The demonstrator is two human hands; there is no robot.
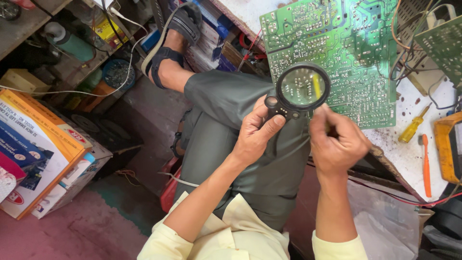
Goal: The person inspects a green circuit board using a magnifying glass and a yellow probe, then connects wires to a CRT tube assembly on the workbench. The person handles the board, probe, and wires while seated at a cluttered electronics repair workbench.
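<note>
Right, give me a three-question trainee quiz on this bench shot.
1. True or false: the left hand holds the magnifying glass over the green circuit board.
2. Which lies on the white bench right of the board? A) a hammer B) a yellow-handled screwdriver C) a pair of scissors
3. Fill in: the right hand pinches a thin ______ tool tip, seen through the lens.

Key: 1 true; 2 B; 3 yellow
</note>
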